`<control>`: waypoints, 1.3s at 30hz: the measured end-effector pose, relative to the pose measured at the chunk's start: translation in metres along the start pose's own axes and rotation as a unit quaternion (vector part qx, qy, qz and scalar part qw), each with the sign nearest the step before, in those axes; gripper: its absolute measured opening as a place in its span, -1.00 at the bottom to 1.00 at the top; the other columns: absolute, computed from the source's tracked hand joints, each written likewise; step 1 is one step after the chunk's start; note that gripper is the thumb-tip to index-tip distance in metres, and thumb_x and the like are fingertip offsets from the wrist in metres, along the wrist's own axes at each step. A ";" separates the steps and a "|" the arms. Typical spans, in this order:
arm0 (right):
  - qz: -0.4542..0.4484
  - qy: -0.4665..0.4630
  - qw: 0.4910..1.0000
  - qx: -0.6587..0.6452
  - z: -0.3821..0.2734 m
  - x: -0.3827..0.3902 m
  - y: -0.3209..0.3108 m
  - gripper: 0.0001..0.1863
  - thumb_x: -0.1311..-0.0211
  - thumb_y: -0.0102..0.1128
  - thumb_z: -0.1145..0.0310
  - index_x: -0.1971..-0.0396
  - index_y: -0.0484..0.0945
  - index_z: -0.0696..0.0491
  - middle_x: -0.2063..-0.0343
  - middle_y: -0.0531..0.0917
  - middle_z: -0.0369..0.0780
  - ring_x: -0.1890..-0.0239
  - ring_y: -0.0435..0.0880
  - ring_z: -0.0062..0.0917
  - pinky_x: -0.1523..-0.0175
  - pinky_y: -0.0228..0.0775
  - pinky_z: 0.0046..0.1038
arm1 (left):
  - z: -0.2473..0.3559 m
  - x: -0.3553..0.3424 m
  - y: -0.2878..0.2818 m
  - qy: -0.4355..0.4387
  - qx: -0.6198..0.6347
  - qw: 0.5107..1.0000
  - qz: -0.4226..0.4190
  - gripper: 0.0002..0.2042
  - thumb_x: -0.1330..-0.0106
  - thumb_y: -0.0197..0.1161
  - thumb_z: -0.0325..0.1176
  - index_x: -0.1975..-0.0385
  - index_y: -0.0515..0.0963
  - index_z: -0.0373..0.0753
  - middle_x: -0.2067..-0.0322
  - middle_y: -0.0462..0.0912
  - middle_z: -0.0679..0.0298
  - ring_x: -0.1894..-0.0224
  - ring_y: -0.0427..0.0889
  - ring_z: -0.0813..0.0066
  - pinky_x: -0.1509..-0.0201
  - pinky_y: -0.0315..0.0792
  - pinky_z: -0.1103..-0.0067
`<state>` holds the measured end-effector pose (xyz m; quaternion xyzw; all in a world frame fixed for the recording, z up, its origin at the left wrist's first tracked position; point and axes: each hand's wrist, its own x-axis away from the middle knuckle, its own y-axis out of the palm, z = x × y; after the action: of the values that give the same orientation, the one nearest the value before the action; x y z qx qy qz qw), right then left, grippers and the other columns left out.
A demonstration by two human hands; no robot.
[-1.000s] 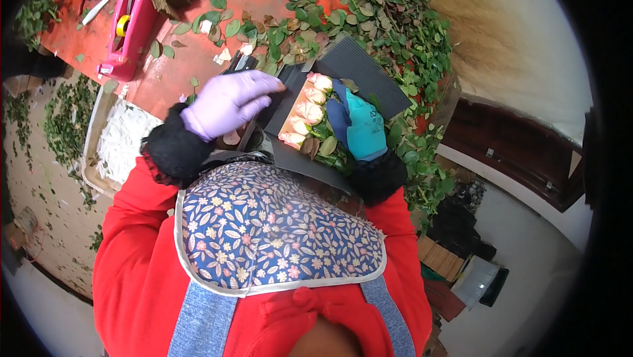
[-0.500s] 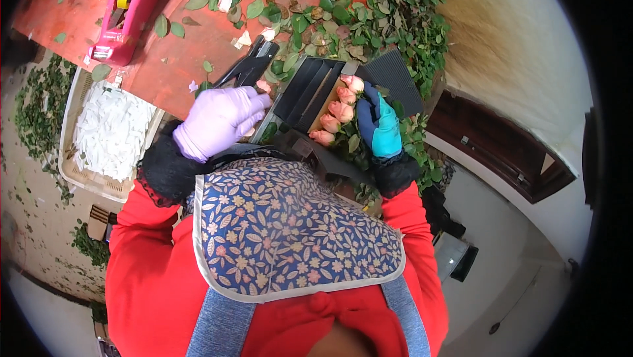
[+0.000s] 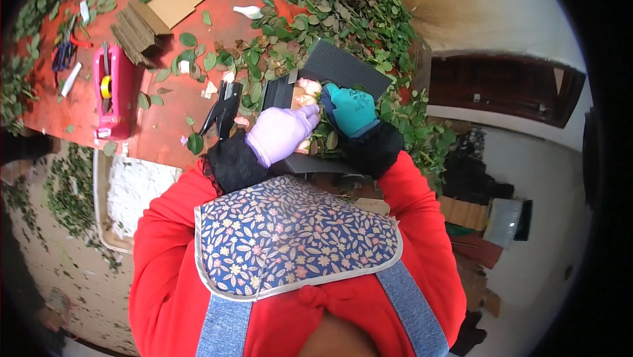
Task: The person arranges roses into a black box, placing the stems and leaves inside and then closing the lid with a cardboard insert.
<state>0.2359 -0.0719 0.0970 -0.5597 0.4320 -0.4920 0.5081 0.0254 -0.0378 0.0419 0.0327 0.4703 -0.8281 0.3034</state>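
Peach-pink roses (image 3: 307,87) lie with their blooms against a piece of brown cardboard in a black slotted rack (image 3: 280,91). My left hand (image 3: 282,134), in a lilac glove, lies over the lower blooms with its fingers stretched toward my right hand. It hides several of them. On the leafy side of the bunch, my right hand (image 3: 353,112) in a teal and dark blue glove curls its fingers around the roses, just below the blooms. Its fingertips are partly hidden. A black ribbed panel (image 3: 346,67) sits beyond it, and a black stapler (image 3: 224,110) lies left of the rack.
A pink tape dispenser (image 3: 112,93) stands at the left of the red table (image 3: 165,103). Behind it are stacked cardboard pieces (image 3: 138,30) and scissors (image 3: 64,50). Rose leaves (image 3: 356,11) are heaped at the far right. A basket of white pieces (image 3: 138,185) sits below the table.
My left hand has moved right, from beside the rack onto the roses. My right hand has curled in over the bunch. The view has shifted, showing more of the table's left side.
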 end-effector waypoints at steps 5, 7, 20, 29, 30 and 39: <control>0.058 0.115 0.928 -0.350 -0.002 0.009 -0.050 -0.84 -0.18 0.16 0.31 0.28 0.62 0.02 0.60 0.59 -0.20 0.52 0.60 -0.26 0.43 0.41 -0.26 | -0.010 0.011 -0.010 0.001 -0.013 0.999 -0.038 -0.60 -0.21 0.20 -0.40 -0.10 0.51 -0.12 -0.01 0.63 0.21 0.34 0.69 0.22 0.30 0.57 0.40; 0.086 -0.021 0.985 -0.146 0.007 0.010 -0.073 -0.78 -0.07 0.20 0.35 0.26 0.64 0.02 0.54 0.58 -0.22 0.43 0.59 -0.29 0.35 0.41 -0.28 | -0.013 0.014 -0.014 -0.001 -0.003 1.000 -0.030 -0.58 -0.17 0.25 -0.41 -0.09 0.52 -0.11 0.00 0.63 0.21 0.32 0.70 0.27 0.33 0.57 0.41; -0.012 -0.106 0.966 -0.236 0.011 0.021 -0.002 -0.64 -0.19 0.25 0.42 -0.02 0.56 0.09 0.33 0.66 -0.10 0.25 0.63 -0.20 0.16 0.47 -0.24 | -0.011 0.017 -0.030 -0.041 0.065 0.992 -0.099 -0.54 -0.16 0.31 -0.47 -0.11 0.48 -0.12 -0.07 0.52 0.31 0.34 0.67 0.54 0.33 0.62 0.57; 0.058 -0.097 0.980 -0.164 0.002 0.018 -0.007 -0.65 -0.16 0.23 0.40 0.03 0.55 0.07 0.36 0.63 -0.13 0.31 0.60 -0.22 0.20 0.44 -0.24 | -0.015 0.025 -0.023 -0.064 0.016 0.994 -0.084 -0.58 -0.12 0.31 -0.40 -0.05 0.51 -0.09 -0.16 0.50 0.26 0.31 0.70 0.27 0.35 0.58 0.46; 0.084 -0.088 0.980 -0.160 -0.004 0.018 -0.004 -0.67 -0.15 0.24 0.40 0.05 0.55 0.06 0.36 0.64 -0.14 0.33 0.59 -0.22 0.20 0.44 -0.23 | -0.016 0.026 -0.021 -0.055 0.040 0.994 -0.090 -0.59 -0.13 0.31 -0.38 -0.04 0.51 -0.11 -0.16 0.51 0.26 0.30 0.70 0.26 0.34 0.58 0.45; 0.077 -0.047 0.996 0.003 -0.032 0.005 0.031 -0.78 -0.09 0.18 0.27 0.25 0.54 -0.03 0.32 0.64 -0.26 0.26 0.66 -0.35 0.28 0.51 -0.21 | -0.009 0.021 -0.035 -0.008 -0.025 0.996 -0.085 -0.55 -0.13 0.28 -0.50 -0.08 0.53 -0.16 -0.09 0.61 0.27 0.31 0.72 0.35 0.32 0.61 0.55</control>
<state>0.2059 -0.0848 0.0668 -0.5460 0.4478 -0.4256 0.5658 -0.0122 -0.0273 0.0564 -0.0219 0.4898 -0.8389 0.2363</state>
